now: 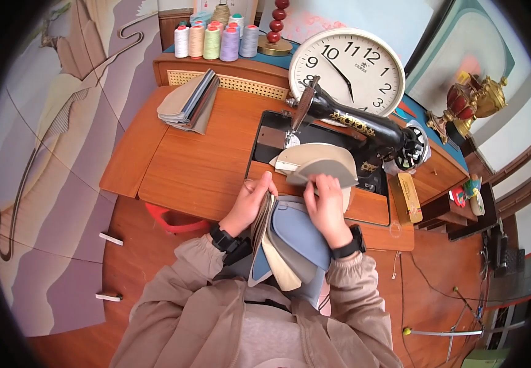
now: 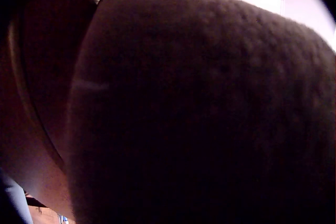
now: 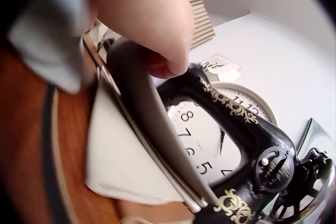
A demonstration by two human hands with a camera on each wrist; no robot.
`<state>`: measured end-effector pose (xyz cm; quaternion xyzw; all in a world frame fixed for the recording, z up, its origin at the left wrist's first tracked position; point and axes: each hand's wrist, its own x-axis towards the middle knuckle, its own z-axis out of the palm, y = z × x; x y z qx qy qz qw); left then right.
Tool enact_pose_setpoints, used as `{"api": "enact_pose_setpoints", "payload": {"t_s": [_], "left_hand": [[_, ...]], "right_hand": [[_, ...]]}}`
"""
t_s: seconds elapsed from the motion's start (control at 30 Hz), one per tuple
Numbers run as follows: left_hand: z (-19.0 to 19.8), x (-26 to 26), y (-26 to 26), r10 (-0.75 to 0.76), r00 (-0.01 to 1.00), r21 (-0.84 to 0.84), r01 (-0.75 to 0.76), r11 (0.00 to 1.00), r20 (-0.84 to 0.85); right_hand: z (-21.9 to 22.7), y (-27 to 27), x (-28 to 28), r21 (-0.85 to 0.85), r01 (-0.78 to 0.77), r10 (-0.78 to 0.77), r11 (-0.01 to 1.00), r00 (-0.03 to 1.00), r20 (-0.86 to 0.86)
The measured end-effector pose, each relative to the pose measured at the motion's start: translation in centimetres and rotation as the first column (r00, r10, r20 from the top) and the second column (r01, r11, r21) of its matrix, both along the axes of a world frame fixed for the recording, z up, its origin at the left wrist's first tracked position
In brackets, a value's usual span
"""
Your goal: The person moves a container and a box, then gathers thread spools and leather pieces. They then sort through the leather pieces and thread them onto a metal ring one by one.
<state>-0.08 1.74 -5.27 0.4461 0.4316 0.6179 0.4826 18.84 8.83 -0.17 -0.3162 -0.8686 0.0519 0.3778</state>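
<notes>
My left hand [image 1: 253,199] grips the upper edge of a bundle of rounded fabric pieces [image 1: 299,227] in blue, grey and cream, which fans out over my lap. To the right, my right hand [image 1: 327,205] pinches a grey half-round fabric piece [image 1: 323,167]. The right wrist view has this grey piece [image 3: 139,90] bent under the fingers, beside a cream piece [image 3: 123,150]. Beige fabric pieces [image 1: 333,153] lie below it at the bed of a black sewing machine [image 1: 357,122]. A dark, blurred surface fills most of the left wrist view and hides the left hand's work.
A stack of folded fabric pieces [image 1: 188,104] stands on the wooden table [image 1: 198,165] at the left. Behind are thread spools [image 1: 212,43] and a round clock [image 1: 351,73]. A yellow box [image 1: 409,197] sits right of the machine; a red stool [image 1: 176,221] is under the table.
</notes>
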Motion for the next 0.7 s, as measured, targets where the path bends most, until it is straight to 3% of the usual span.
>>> {"api": "enact_pose_setpoints", "payload": {"t_s": [0.1, 0.17, 0.23, 0.43, 0.5, 0.63, 0.7], "left_hand": [[-0.5, 0.2, 0.4, 0.008, 1.000, 0.033, -0.007, 0.999, -0.014], [-0.6, 0.7, 0.6, 0.115, 0.991, 0.067, -0.119, 0.991, 0.065], [-0.5, 0.7, 0.6, 0.109, 0.992, 0.054, -0.112, 0.992, 0.062], [-0.3, 0.3, 0.3, 0.089, 0.996, 0.014, -0.089, 0.996, 0.031], [-0.2, 0.1, 0.2, 0.065, 0.998, -0.019, -0.065, 0.998, 0.005], [-0.1, 0.2, 0.2, 0.080, 0.997, -0.019, -0.080, 0.997, 0.010], [-0.2, 0.5, 0.3, 0.084, 0.996, -0.015, -0.084, 0.996, 0.013]], "right_hand": [[0.9, -3.4, 0.3, -0.223, -0.164, 0.126, 0.961, 0.976, -0.177], [1.8, -4.9, 0.3, -0.294, -0.218, 0.155, 0.931, 0.963, -0.221], [2.0, -5.3, 0.4, -0.358, -0.276, 0.184, 0.892, 0.945, -0.269], [3.0, -5.2, 0.3, -0.240, -0.321, 0.282, 0.916, 0.942, -0.184], [3.3, -5.1, 0.4, -0.041, -0.304, 0.303, 0.952, 0.953, -0.012], [4.3, -5.8, 1.1, 0.072, -0.269, 0.258, 0.960, 0.956, 0.137], [4.8, -6.3, 1.3, 0.209, -0.259, 0.199, 0.943, 0.942, 0.269]]}}
